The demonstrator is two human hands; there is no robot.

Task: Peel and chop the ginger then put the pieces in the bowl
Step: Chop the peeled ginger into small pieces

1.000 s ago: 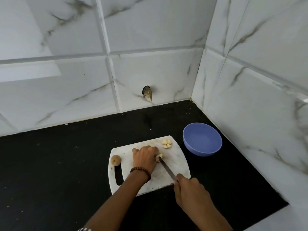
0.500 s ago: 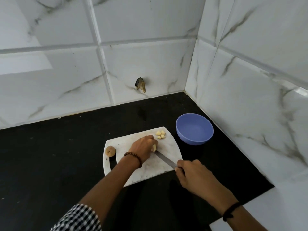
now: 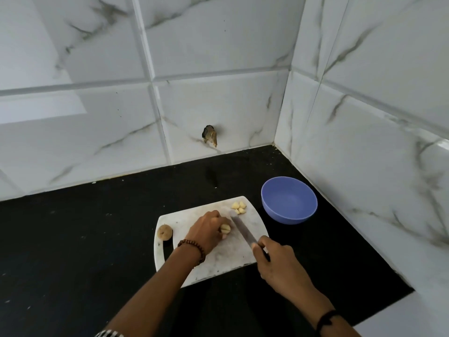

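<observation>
Head view, one entry per item.

- Left hand (image 3: 207, 229): fingers curled down over the ginger piece (image 3: 226, 229), pinching it against the board. A bead bracelet (image 3: 193, 249) is on the wrist.
- Ginger piece: peeled, pale yellow, with cut lines across it. It shows just past the left fingertips, on the side toward the blade.
- Right hand (image 3: 279, 263): fingers wrapped round the knife handle, which the grip hides. A black band (image 3: 325, 318) is on the wrist.
- Knife (image 3: 243, 231): the blade runs from the right fingers up and away, just beside the left fingertips. Its tip lies near the chopped pieces. Whether the edge touches the board cannot be told.
- Chopped pieces (image 3: 239, 207): a small pile on the board, beyond the left fingertips.
- Unpeeled knob (image 3: 165, 231): brown, on the board's handle end, behind the left knuckles and well apart from the fingers.
- Cutting board (image 3: 226, 259): white, under both hands, on the black counter (image 3: 85, 239).
- Bowl (image 3: 291, 218): blue, on the counter beyond the right fingers, beside the board's far corner. No ginger shows in it.
- Wall tile (image 3: 97, 117): white marble pattern, with a chipped hole (image 3: 210, 137).
</observation>
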